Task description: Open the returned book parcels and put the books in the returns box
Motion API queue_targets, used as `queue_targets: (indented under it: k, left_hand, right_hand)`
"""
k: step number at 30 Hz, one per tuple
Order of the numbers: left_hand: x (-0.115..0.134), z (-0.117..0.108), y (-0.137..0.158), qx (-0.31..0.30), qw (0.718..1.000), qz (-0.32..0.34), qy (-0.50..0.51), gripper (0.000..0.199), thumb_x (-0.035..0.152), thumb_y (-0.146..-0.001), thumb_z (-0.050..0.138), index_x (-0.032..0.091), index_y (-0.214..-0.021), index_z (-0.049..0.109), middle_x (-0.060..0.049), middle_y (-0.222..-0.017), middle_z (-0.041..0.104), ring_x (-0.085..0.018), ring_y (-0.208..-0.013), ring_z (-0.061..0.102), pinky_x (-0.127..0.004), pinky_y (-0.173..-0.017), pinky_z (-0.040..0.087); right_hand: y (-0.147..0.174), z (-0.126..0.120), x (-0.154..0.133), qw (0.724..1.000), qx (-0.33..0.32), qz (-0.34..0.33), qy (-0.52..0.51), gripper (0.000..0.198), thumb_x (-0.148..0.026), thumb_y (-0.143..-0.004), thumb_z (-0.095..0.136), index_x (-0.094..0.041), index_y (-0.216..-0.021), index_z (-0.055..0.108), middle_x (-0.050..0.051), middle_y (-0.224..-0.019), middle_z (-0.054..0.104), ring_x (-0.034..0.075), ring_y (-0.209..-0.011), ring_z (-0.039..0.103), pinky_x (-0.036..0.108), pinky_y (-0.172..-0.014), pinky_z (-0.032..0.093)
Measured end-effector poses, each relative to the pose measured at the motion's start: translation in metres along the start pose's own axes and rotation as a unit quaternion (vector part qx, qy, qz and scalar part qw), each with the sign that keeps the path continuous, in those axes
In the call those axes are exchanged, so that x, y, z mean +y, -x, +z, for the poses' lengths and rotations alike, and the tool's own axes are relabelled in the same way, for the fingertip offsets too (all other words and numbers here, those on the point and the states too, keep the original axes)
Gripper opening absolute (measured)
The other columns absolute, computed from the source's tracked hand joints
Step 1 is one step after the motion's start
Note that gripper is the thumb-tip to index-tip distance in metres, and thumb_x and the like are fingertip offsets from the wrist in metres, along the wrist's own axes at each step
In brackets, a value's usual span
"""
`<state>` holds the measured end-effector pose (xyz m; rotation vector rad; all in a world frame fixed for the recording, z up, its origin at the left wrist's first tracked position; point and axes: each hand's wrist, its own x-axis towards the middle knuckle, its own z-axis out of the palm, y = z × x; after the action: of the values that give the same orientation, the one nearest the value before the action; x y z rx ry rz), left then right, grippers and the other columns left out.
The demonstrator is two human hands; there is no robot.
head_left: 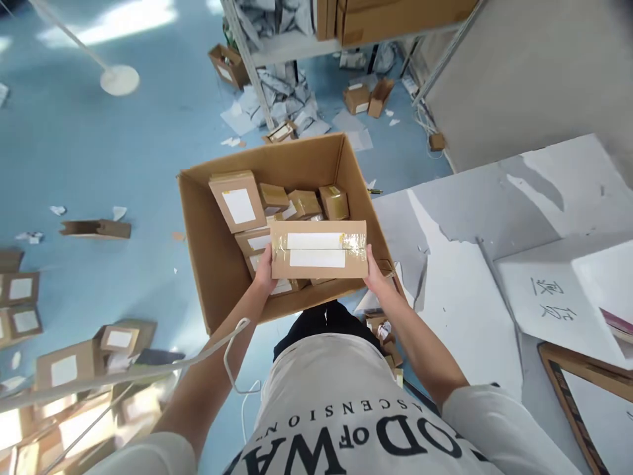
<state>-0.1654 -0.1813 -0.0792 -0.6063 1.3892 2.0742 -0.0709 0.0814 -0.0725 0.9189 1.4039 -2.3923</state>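
Note:
Between my two hands is a small brown cardboard box (319, 270), held level over a big open carton. Clear tape and white labels cover its top. My left hand (266, 272) grips its left end, and my right hand (374, 269) presses on the right end. The large carton (212, 264) below contains several smaller taped boxes. One of them, a box with a white label (227, 198), leans at the carton's left side. The held box hides part of the carton's contents.
On the right stands a white table (465, 310) with torn paper and a handwritten sheet (554, 297). A metal shelf (287, 47) rises behind the carton. Labelled boxes (64, 369) are piled at lower left. A white cable (198, 359) crosses near my left arm. Scraps litter the blue floor.

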Motion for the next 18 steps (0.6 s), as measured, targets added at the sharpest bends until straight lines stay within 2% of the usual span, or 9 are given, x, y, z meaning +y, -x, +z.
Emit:
queue_targets:
  k: [4, 9, 14, 18]
  left_hand:
    - [0.007, 0.023, 0.035, -0.016, 1.000, -0.018, -0.005, 0.054, 0.061, -0.090, 0.041, 0.019, -0.114, 0.064, -0.006, -0.100, 0.074, -0.028, -0.105, 0.067, -0.039, -0.089, 0.055]
    - [0.011, 0.049, 0.045, -0.044, 0.998, -0.029, -0.029, 0.057, 0.063, -0.089, 0.039, 0.018, -0.116, 0.062, -0.007, -0.105, 0.073, -0.029, -0.106, 0.066, -0.041, -0.089, 0.055]
    - [0.007, 0.097, 0.041, -0.119, 0.990, 0.000, -0.082, 0.058, 0.064, -0.089, 0.040, 0.020, -0.124, 0.058, -0.006, -0.111, 0.071, -0.028, -0.109, 0.065, -0.040, -0.092, 0.054]
    - [-0.016, 0.154, 0.038, -0.204, 0.965, -0.024, -0.166, 0.060, 0.065, -0.090, 0.037, 0.020, -0.123, 0.059, -0.007, -0.107, 0.072, -0.028, -0.108, 0.065, -0.040, -0.092, 0.053]
  right_hand:
    - [0.043, 0.006, -0.009, 0.997, 0.022, -0.010, -0.072, 0.068, -0.075, -0.084, 0.036, -0.026, -0.123, 0.062, 0.004, -0.114, 0.071, 0.024, -0.120, 0.059, 0.043, -0.104, 0.045]
    - [0.070, -0.005, -0.016, 0.993, 0.062, -0.026, -0.100, 0.065, -0.073, -0.084, 0.039, -0.025, -0.120, 0.063, 0.005, -0.109, 0.073, 0.025, -0.119, 0.060, 0.042, -0.100, 0.049]
    - [0.095, -0.038, -0.015, 0.979, 0.132, -0.104, -0.111, 0.070, -0.078, -0.078, 0.042, -0.023, -0.116, 0.064, 0.006, -0.107, 0.073, 0.026, -0.116, 0.061, 0.040, -0.097, 0.050]
    - [0.129, -0.082, -0.001, 0.958, 0.222, -0.135, -0.122, 0.073, -0.080, -0.078, 0.034, -0.024, -0.114, 0.064, 0.006, -0.107, 0.072, 0.028, -0.113, 0.062, 0.042, -0.092, 0.051]
